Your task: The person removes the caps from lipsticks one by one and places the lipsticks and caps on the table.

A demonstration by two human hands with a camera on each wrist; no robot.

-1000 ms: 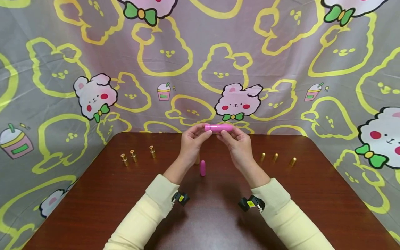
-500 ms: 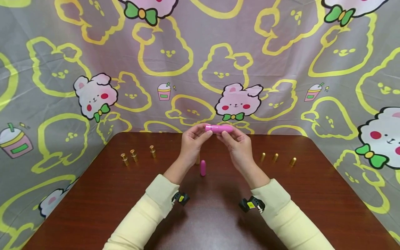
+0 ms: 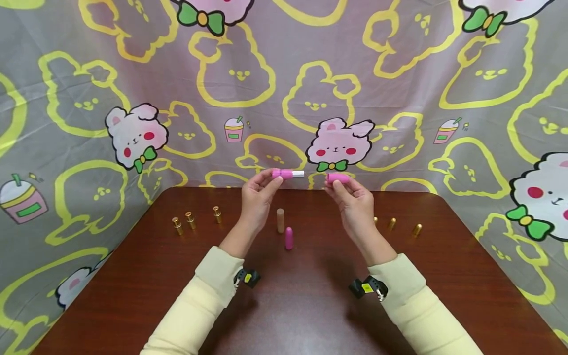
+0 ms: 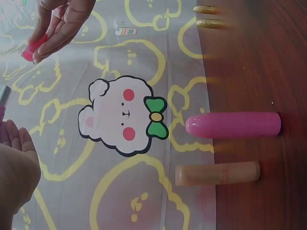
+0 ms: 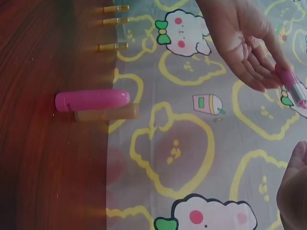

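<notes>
In the head view my left hand (image 3: 256,197) pinches the pink base of a lipstick (image 3: 282,173), held level above the far part of the table. Its silver inner tube points right, and a bit of pink shows at the tip in the right wrist view (image 5: 293,90). Across a gap, my right hand (image 3: 355,201) grips the rounded pink cap (image 3: 338,178), its mouth facing the silver tube. Below and between the hands, a closed pink lipstick (image 3: 289,239) stands upright, with a beige tube (image 3: 280,220) just behind it.
Three gold tubes with flared tops (image 3: 190,221) stand at the table's left. Three small gold bullet-shaped pieces (image 3: 392,224) stand at the right, one partly hidden behind my right hand. A patterned cloth (image 3: 266,88) hangs along the back and sides of the brown table (image 3: 301,315).
The pink lipstick held in both hands has come apart: the left hand moved left with the base, the right hand moved right with the cap. The silver inner tube is exposed.
</notes>
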